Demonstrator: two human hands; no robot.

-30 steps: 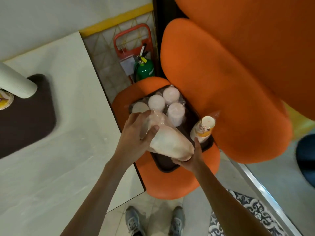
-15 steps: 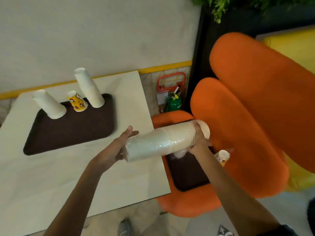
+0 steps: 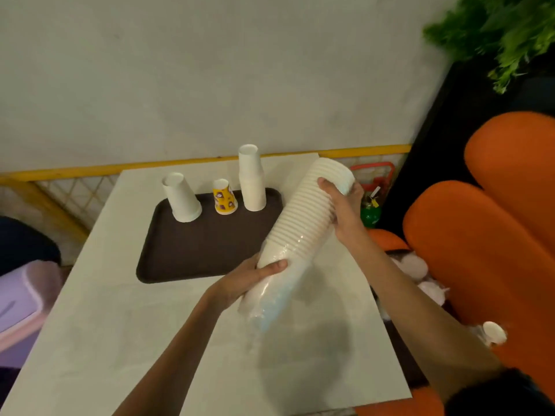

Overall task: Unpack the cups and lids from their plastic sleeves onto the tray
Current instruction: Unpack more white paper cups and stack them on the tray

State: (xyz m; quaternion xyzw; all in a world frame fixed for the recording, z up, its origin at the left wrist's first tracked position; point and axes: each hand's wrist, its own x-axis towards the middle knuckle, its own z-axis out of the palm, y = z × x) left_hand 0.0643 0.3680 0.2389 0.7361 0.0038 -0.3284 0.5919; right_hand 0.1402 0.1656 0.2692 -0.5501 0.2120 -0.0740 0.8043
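Left hand [image 3: 249,280] grips the seemingly half-off plastic sleeve [image 3: 270,298], right hand [image 3: 342,205] the cup stack [image 3: 303,214]; if I yank, cups scatter.

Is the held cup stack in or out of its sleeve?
Partly out: cup stack bare above, lower end inside the plastic sleeve.

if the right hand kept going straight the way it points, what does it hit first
The right hand grips the sleeved stack of white paper cups; beyond it, probably the grey wall, passing right of the tall white cup stack. Depth is unclear.
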